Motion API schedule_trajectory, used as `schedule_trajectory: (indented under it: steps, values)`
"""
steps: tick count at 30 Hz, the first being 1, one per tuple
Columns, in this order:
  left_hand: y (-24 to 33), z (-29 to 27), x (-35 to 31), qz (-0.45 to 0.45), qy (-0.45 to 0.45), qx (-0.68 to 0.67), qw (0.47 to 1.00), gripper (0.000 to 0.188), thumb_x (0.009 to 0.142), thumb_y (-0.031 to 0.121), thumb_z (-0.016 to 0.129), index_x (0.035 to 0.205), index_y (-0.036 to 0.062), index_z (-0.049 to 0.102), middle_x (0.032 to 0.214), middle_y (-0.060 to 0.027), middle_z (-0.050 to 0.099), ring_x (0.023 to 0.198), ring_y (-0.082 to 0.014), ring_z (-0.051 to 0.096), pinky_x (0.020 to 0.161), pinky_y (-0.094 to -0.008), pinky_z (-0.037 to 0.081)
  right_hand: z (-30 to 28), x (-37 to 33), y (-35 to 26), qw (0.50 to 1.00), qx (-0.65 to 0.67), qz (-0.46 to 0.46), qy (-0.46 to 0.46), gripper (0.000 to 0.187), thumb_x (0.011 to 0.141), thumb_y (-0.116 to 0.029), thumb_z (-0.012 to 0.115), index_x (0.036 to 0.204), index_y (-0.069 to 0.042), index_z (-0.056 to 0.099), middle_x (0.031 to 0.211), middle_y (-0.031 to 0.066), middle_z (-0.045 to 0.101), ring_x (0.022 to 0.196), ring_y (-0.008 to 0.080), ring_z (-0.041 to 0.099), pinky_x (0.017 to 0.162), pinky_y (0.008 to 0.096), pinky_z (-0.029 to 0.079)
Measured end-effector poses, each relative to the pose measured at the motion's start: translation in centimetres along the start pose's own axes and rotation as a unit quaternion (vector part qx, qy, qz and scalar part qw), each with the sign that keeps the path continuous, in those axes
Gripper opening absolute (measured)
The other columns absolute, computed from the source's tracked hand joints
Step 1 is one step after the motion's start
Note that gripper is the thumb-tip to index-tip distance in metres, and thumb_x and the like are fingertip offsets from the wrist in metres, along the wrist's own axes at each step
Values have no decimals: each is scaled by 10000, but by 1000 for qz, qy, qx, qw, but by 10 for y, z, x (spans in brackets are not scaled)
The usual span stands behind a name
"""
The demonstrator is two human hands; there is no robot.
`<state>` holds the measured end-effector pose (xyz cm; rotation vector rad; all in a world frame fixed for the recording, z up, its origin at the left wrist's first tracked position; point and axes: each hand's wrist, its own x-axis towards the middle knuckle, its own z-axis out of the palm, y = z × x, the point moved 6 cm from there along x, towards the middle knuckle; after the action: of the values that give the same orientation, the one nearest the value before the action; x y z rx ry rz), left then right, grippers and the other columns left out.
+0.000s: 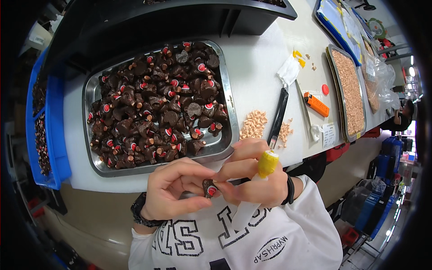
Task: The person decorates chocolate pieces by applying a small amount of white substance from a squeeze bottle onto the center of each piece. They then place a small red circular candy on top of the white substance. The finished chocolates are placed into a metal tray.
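Observation:
My left hand [177,191] is closed, pinching a small dark-brown figurine [209,188] with a red and white spot, in front of my chest. My right hand [254,180] is closed around a white tube with a yellow-wrapped end [268,163]; its fingertips meet the figurine's side. Whether a tiny piece sits between those fingertips is too small to tell. Beyond my hands, a metal tray [231,119] holds many similar brown figurines [153,108] with red spots and tan bits. Small tan pieces [254,125] lie heaped just past my right hand.
A black-handled tool [278,114] lies by the heap. Farther right are an orange lighter [316,104], a red cap [325,89] and a tray of tan pieces [347,90]. A black bin [180,22] stands behind the metal tray, a blue bin [59,148] at left.

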<state>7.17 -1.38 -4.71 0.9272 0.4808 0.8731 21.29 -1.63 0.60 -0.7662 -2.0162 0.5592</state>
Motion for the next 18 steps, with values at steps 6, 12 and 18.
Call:
schedule_trajectory:
  steps: [6,12,18]
  values:
    - [0,0,-2,16,11,-16,1000,454,712,-108,650,1125,-98,462,1044,-156,524,925,-233,609,757,-285,529,1,2,-7,996,-15,-84,36,219,607,-38,654,777,-83,524,853,71,604,724,215,531,688,369,455]
    - [1,0,-3,16,46,-10,999,473,713,-109,646,1145,-100,453,1038,-146,521,917,-216,608,776,-287,521,3,-2,-10,991,-32,-112,63,236,638,-35,632,839,-63,511,854,98,587,712,230,549,676,373,481]
    - [6,0,0,31,45,66,996,387,690,-122,645,1059,-109,529,995,-156,514,860,-216,616,757,-281,537,-13,-4,-12,994,-10,-97,57,237,629,24,647,804,-50,505,872,142,607,748,279,577,659,367,488]
